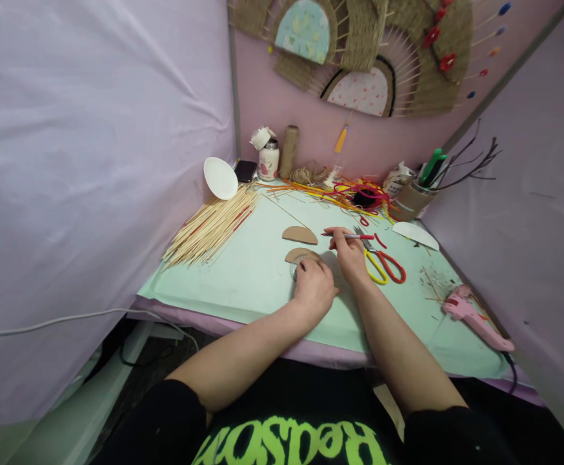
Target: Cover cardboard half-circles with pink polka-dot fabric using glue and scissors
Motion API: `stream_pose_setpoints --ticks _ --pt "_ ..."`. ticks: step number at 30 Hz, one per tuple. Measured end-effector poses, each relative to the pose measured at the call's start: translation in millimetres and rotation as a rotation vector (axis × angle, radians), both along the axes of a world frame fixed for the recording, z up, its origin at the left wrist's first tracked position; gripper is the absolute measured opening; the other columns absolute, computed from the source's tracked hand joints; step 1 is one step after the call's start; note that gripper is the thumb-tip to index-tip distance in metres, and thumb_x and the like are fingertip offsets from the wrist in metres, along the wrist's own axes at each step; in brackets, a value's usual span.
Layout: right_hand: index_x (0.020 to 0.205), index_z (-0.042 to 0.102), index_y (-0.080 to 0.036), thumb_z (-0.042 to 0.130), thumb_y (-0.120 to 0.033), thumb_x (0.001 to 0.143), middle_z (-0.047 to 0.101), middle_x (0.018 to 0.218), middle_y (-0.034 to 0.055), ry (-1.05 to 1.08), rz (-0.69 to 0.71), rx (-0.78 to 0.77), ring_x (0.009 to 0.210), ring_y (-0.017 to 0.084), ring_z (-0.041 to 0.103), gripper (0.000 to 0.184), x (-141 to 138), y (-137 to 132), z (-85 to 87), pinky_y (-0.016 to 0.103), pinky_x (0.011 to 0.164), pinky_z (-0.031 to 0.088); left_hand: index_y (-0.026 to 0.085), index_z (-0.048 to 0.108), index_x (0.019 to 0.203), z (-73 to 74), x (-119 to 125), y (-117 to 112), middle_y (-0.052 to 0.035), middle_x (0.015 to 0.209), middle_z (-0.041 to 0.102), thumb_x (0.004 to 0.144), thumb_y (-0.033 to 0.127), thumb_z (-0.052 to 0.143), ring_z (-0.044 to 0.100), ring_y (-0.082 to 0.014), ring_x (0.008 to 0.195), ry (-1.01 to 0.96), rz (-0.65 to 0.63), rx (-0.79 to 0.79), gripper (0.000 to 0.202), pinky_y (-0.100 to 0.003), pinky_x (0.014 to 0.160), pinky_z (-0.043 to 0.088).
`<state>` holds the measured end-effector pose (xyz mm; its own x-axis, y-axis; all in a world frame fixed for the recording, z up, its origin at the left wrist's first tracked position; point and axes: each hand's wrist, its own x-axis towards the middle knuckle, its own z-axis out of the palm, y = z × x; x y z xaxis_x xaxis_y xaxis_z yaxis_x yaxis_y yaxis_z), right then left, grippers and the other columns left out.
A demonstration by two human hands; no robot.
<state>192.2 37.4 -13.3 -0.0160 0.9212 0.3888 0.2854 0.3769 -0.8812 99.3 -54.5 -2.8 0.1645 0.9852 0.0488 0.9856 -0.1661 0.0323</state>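
Right fingers (339,239): closed on a slim red-and-grey pen (365,237), just right of the near cardboard piece (295,252) and a little beyond it.
Left fingers (312,268): bent down onto a clear marked ruler (293,269), a protractor by the look of it, at the front of the near cardboard piece; whether they pinch it or only press, I cannot tell.
Near cardboard piece: a half-round on the desk (253,284), curved edge away from the person, its front part hidden by the left fingers and ruler.
Pen: long axis almost side to side, thin end toward the left. From where I stand, that end is what matters: the near cardboard piece lies left of it and closer to the person.
Nearer side: the left fingers, right over the near cardboard piece; the right fingers are just beside it.
Far cardboard piece (300,236): just behind the near cardboard piece, a narrow gap between, its straight edge toward the person.
Scissors (392,267): right of the near cardboard piece, blades reaching in close behind the right fingers, so that side looks tight to me.
Sticks (214,226): a loose bundle well left of the near cardboard piece; the green stretch between looks the roomiest.
Desk edge: in front of the near cardboard piece, under the forearms.
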Motion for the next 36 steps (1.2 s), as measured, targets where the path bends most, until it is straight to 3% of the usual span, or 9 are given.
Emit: stream_pose_setpoints --ticks 4,10,17,22,29,36 --pt "0.089 0.067 -0.020 0.050 -0.051 0.089 0.051 0.061 -0.0028 0.043 0.010 -0.038 0.063 0.014 0.052 0.036 0.6 1.2 -1.8 0.027 0.064 0.043 -0.001 0.054 0.126 -4.5 0.5 0.9 -0.0267 0.112 0.063 0.083 0.055 0.062 0.054 -0.0342 0.106 -0.002 0.003 0.035 0.071 -0.040 0.086 0.038" --pt "0.085 0.053 -0.022 0.059 -0.048 0.083 0.055 0.062 -0.0042 0.096 0.034 -0.097 0.060 0.013 0.053 0.027 -3.7 -1.6 1.5 0.026 0.063 0.043 -0.001 0.056 0.123 -4.1 0.1 0.8 -0.0260 0.110 0.062 0.084 0.054 0.062 0.054 -0.0332 0.105 -0.003 0.004 0.041 0.068 -0.040 0.085 0.038" --pt "0.080 0.058 -0.020 0.066 -0.042 0.077 0.057 0.062 -0.0030 0.065 0.144 -0.142 0.060 0.013 0.052 0.024 -11.3 -8.6 6.4 0.027 0.062 0.042 -0.001 0.055 0.124 -3.0 -1.0 1.3 -0.0261 0.115 0.061 0.086 0.051 0.060 0.054 -0.0326 0.106 -0.006 0.011 0.041 0.065 -0.041 0.088 0.039" --pt "0.076 0.057 -0.021 0.059 -0.040 0.078 0.057 0.060 -0.0029 0.052 0.226 -0.228 0.060 0.014 0.054 0.020 -16.3 -6.0 9.0 0.027 0.063 0.045 -0.005 0.055 0.125 -2.5 -1.6 2.8 -0.0257 0.110 0.062 0.085 0.049 0.063 0.056 -0.0326 0.102 -0.047 0.008 0.030 0.067 -0.039 0.083 0.041" --pt "0.070 0.054 -0.022 0.054 -0.032 0.076 0.054 0.054 -0.0034 -0.084 0.355 -0.317 0.054 0.014 0.055 0.011 -33.7 -0.1 23.8 0.026 0.053 0.043 -0.005 0.050 0.134 1.2 -2.0 4.0 -0.0288 0.127 0.057 0.086 0.049 0.060 0.052 -0.0353 0.114 -0.075 0.040 -0.015 0.072 -0.045 0.095 0.039" --pt "0.072 0.053 -0.022 0.052 -0.027 0.076 0.058 0.051 -0.0028 -0.099 0.378 -0.364 0.054 0.018 0.062 0.006 -43.9 6.0 12.4 0.026 0.050 0.045 0.001 0.061 0.125 -3.4 -3.2 4.7 -0.0258 0.122 0.061 0.086 0.047 0.061 0.052 -0.0358 0.114 -0.113 0.028 0.008 0.060 -0.046 0.097 0.038"
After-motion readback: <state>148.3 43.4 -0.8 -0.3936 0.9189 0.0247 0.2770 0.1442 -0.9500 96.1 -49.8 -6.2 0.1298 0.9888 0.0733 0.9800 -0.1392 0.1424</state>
